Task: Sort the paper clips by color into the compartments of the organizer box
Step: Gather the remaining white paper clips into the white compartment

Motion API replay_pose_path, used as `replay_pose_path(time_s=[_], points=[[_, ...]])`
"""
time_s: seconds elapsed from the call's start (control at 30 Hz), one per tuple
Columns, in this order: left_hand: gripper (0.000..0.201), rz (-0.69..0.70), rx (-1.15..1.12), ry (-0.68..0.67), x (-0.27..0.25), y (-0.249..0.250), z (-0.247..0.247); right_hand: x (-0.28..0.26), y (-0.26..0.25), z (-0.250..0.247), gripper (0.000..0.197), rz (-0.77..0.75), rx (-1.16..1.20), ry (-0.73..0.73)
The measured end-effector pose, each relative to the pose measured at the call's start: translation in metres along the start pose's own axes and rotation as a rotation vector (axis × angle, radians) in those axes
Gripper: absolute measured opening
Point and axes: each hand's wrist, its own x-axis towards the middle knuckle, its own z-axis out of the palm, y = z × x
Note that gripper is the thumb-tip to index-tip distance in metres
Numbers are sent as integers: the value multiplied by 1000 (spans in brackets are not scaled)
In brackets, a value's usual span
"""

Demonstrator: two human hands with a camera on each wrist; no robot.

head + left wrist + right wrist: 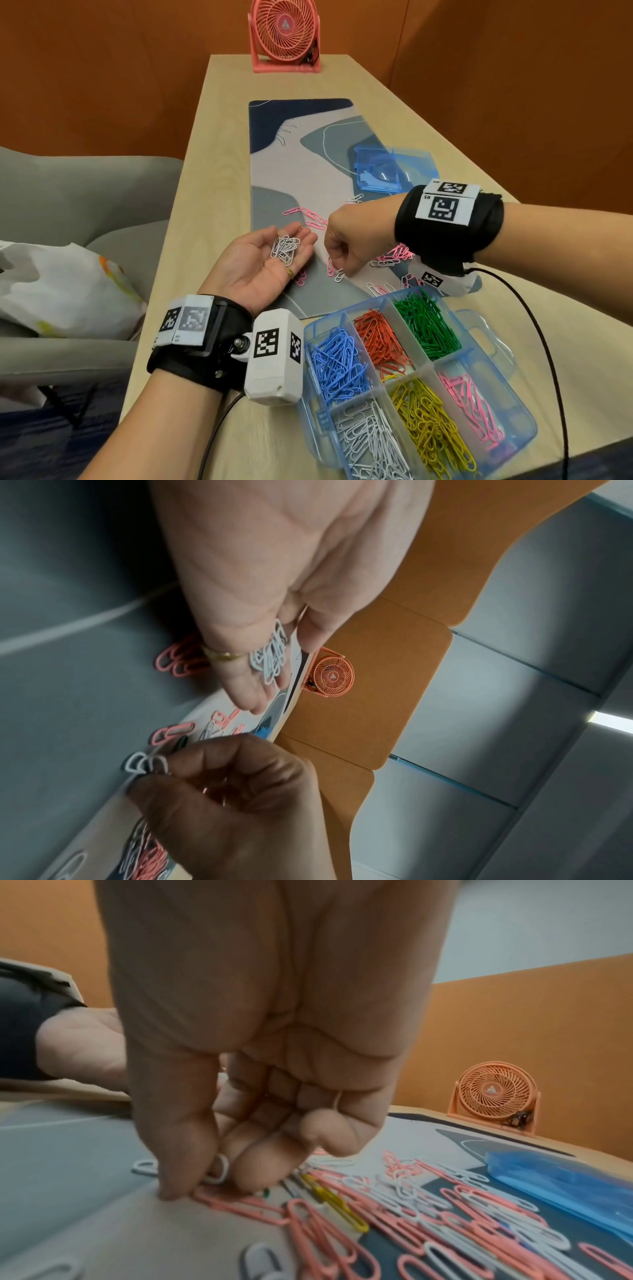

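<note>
left hand (263, 260) mid-frame, palm up, flat, cupping white clips (285, 249). right hand (356, 240) just right, pinching a white clip (339, 275) off the mat (274, 164). light, thin, slippery wire; pinch the loop end. box (513, 346) lower right.

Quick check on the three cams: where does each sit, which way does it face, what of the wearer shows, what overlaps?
Head: on the head, facing forward and down at the organizer box; left hand and right hand show.
Left wrist: looks along the palm at the white clips it cups; right hand shows below.
Right wrist: looks down the fingers pinching a white clip.
Shared: the pink fan shows in all three.
</note>
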Motion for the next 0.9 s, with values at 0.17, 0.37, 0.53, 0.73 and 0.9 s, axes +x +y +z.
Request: replay_pose_path(time_s=[0.17,0.37,0.53,0.73,0.9], points=[[36,-9,34,3,-1,0,0,-3,4,-5,22,-3,6,40],[37,-15,66,-12,-1,4,-2,1,0,-4,15,-27,-10,-14],[37,-13,73,-24,-1,7,-5,1,2,1,10,-28,-9,12],[38,-34,81,-20,-1,10,-7,-2,4,-17,12,-39,77,105],[39,-60,52,-32,-4,6,-2,7,-12,-39,7,-107,194,216]])
